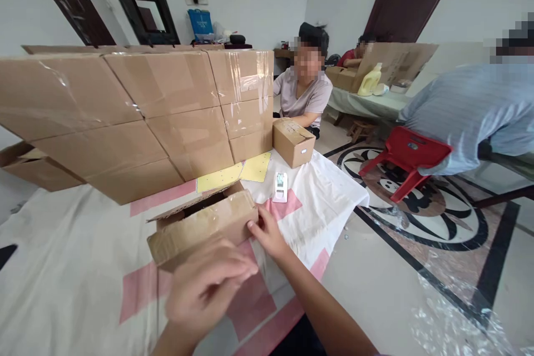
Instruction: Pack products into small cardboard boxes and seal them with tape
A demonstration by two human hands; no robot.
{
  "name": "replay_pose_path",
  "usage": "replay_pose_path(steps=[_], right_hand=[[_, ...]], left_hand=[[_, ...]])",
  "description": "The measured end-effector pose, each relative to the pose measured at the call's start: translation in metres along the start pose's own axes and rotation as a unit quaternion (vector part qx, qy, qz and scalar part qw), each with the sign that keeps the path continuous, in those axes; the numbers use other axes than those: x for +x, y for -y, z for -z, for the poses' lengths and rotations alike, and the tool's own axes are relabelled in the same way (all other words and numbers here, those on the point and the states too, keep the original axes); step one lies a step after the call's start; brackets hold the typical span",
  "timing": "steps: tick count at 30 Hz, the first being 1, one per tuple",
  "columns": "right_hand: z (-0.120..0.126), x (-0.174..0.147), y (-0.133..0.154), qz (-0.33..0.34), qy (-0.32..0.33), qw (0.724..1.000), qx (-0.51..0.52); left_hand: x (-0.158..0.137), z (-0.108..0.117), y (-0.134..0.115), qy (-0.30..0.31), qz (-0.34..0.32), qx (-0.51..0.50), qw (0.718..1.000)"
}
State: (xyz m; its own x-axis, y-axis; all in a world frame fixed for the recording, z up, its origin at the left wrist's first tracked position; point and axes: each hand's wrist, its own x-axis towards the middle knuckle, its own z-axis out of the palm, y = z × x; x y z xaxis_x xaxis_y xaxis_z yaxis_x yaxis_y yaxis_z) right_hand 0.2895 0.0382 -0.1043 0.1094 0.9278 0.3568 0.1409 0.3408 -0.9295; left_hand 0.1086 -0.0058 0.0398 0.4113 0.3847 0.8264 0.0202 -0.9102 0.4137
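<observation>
A small cardboard box [208, 222] lies in front of me on the cloth-covered table, its long flap raised at the back and a dark gap showing inside. Clear tape shines along its near upper panel. My right hand [267, 231] grips the box's right end, thumb on the near side and fingers round the end. Close to me, in front of the box, my left hand [211, 283] is raised and somewhat blurred. Its fingers are curled together as in a pinch; whatever they hold, if anything, cannot be made out. A white label-like device [281, 188] stands just beyond my right hand.
Stacked taped cartons [179, 111] form a wall along the table's far left. A closed carton [294, 142] stands near the back corner, with a person [306, 83] behind it. Another person [463, 111] sits at right on a red chair [411, 153]. Bubble wrap [459, 311] lies on the floor.
</observation>
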Motion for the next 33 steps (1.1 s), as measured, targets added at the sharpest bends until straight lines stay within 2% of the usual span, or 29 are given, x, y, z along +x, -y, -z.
replay_pose_path(steps=[2, 3, 5, 6, 8, 10, 12, 18, 24, 33], right_hand=[[-0.003, 0.0, -0.003, 0.005, 0.012, 0.999, -0.043], [-0.005, 0.0, -0.003, 0.001, 0.018, 0.998, -0.056], [-0.007, 0.001, -0.005, -0.011, 0.033, 0.997, -0.064], [-0.008, 0.002, -0.005, -0.014, 0.04, 0.997, -0.064], [-0.01, 0.004, -0.005, -0.021, 0.047, 0.997, -0.064], [-0.011, 0.005, -0.005, -0.024, 0.048, 0.996, -0.067], [-0.012, 0.006, -0.005, -0.023, 0.049, 0.996, -0.074], [-0.015, 0.008, -0.007, -0.018, 0.06, 0.991, -0.12], [-0.016, 0.008, -0.01, -0.034, 0.053, 0.987, -0.145], [-0.015, 0.009, -0.004, -0.048, 0.043, 0.992, -0.112]], left_hand=[[-0.003, 0.005, 0.026, 0.015, -0.057, 0.176, 0.983], [-0.006, 0.011, 0.038, 0.011, -0.066, 0.288, 0.955], [-0.013, 0.027, 0.058, 0.007, -0.022, 0.455, 0.89], [-0.016, 0.036, 0.067, 0.031, 0.016, 0.49, 0.871], [-0.024, 0.052, 0.084, 0.123, 0.061, 0.488, 0.862], [-0.031, 0.063, 0.098, 0.202, 0.053, 0.452, 0.867], [-0.038, 0.069, 0.109, 0.231, 0.048, 0.437, 0.868], [-0.043, 0.079, 0.132, 0.253, 0.075, 0.423, 0.867], [-0.033, 0.09, 0.161, 0.215, 0.088, 0.433, 0.871], [-0.043, 0.095, 0.167, 0.228, 0.08, 0.437, 0.866]])
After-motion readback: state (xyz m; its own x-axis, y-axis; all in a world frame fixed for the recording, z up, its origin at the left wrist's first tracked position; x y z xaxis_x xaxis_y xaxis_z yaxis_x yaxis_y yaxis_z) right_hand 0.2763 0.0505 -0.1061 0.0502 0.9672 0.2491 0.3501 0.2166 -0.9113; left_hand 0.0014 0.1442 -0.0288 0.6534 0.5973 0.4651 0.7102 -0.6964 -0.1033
